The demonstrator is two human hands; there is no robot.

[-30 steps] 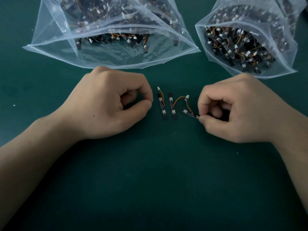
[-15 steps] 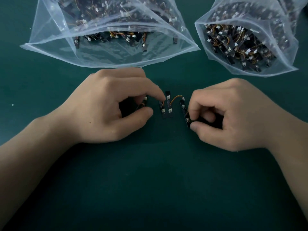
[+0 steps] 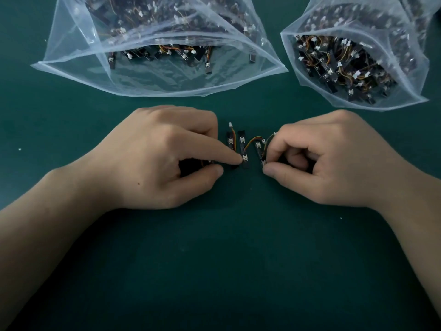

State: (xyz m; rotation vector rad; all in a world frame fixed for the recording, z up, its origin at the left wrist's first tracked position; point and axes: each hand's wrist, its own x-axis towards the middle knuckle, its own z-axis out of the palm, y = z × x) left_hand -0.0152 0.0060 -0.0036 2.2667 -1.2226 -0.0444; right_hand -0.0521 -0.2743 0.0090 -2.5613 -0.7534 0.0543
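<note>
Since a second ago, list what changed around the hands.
The left hand moved right; its forefinger now presses the middle boards, and it pinches another board. The right hand swung its pinched board nearly parallel to them. The bags stayed put.

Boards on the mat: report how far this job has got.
Done: two boards lie side by side on the mat. In hand: the left hand presses its forefinger on their near ends and seems to grip another board under its thumb; the right hand pinches a wired board. To do, probably: many more fill the left bag and right bag.
</note>
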